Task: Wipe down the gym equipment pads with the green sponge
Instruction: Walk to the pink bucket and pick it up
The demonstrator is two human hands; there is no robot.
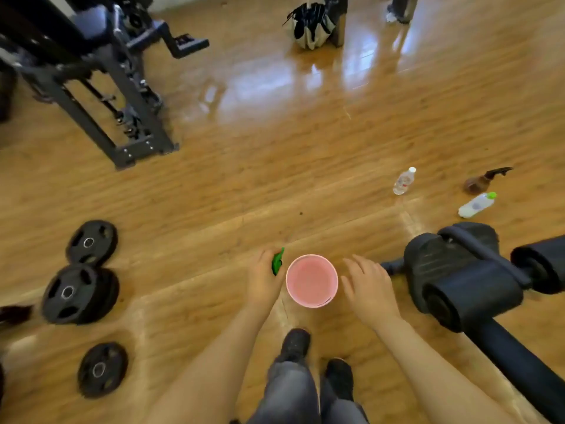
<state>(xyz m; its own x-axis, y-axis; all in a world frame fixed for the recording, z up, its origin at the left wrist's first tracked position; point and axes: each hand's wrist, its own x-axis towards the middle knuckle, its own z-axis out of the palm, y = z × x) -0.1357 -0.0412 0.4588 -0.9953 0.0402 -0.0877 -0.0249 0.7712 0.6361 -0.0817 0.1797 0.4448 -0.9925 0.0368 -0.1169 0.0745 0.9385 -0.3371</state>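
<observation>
Standing over the wooden floor (pixel 275 185), the person grips the green sponge (pixel 277 262) in the left hand (pixel 263 278) just left of a pink bucket (pixel 312 280), while the right hand (pixel 368 286) hovers spread and empty (fingers relaxed) between bucket and black roller pads (pixel 464 280).

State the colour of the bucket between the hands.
Pink; the bucket shows best in the head view.

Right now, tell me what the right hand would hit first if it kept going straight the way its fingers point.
Probably bare wooden floor: the right hand points up-left, passing just beside the round pink plastic bucket. Depth is unclear, so it might clip the rim.
</observation>
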